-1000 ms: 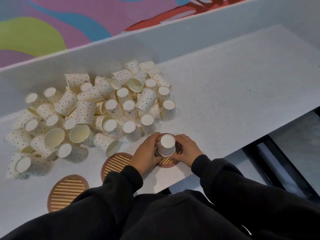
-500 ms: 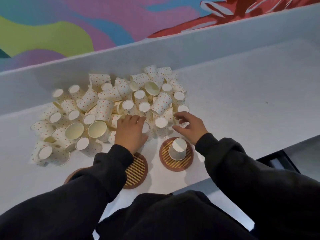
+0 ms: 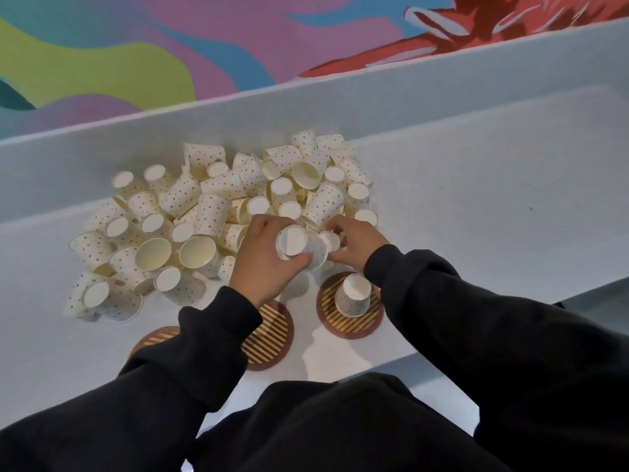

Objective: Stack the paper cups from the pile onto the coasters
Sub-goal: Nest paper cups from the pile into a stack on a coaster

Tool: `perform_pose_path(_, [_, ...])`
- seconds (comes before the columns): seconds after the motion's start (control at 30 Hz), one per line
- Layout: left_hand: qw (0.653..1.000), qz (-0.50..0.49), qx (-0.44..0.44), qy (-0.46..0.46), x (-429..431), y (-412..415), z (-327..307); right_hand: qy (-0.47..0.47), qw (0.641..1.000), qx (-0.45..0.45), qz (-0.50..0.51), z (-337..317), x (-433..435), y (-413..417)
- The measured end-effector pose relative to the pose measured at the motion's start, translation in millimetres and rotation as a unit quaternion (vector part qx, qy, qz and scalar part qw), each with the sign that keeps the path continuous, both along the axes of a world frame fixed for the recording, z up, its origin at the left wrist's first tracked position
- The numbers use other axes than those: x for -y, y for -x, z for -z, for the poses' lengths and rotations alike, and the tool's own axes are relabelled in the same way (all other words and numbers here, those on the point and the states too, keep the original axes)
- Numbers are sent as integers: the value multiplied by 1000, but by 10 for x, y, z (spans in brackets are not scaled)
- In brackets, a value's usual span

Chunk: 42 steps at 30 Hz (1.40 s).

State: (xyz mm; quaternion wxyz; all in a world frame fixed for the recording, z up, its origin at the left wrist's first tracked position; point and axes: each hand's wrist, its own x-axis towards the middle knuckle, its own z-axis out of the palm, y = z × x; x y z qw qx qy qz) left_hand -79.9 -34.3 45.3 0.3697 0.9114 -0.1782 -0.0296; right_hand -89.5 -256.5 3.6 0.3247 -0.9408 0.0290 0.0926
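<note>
A pile of white dotted paper cups (image 3: 211, 212) lies on the white table, left of centre. Three round brown striped coasters sit near the front edge. The right coaster (image 3: 350, 325) carries one upside-down cup (image 3: 354, 296). The middle coaster (image 3: 270, 338) is partly under my left sleeve, and the left coaster (image 3: 153, 338) is mostly hidden. My left hand (image 3: 262, 264) grips a cup (image 3: 291, 241) lifted off the pile's near edge. My right hand (image 3: 357, 245) holds another cup (image 3: 332, 240) right beside it, the two cups touching.
A raised white ledge (image 3: 306, 110) runs behind the pile, with a colourful mural above it. The table's front edge (image 3: 442, 349) drops off close to the coasters. Bare white table (image 3: 493, 199) stretches to the right of the pile.
Both hands left the cup on the right coaster, reached into the pile and each took a cup. The two cups now meet above the table in front of the pile.
</note>
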Motion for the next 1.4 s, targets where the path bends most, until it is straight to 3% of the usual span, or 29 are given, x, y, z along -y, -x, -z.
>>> perform_pose_path(0.17, [992, 56, -46, 106, 137, 262, -274, -10, 999, 25, 17, -143, 209, 128])
perform_pose_path(0.33, [991, 116, -23, 67, 398, 451, -225, -131, 986, 55, 89, -233, 471, 393])
perform_pose_path(0.6, [984, 176, 7, -21, 558, 449, -94, -155, 969, 79, 177, -102, 720, 762])
perform_pose_path(0.93, [974, 197, -64, -96, 714, 437, 484, -152, 949, 102, 256, 16, 804, 955])
perform_pose_path(1.23, [973, 176, -98, -117, 776, 446, 724, -187, 938, 170, 236, -324, 623, 1094])
perform_pose_path(1.4, [975, 124, -186, 0, 758, 488, 760, -180, 955, 177, 155, -373, 439, 1172])
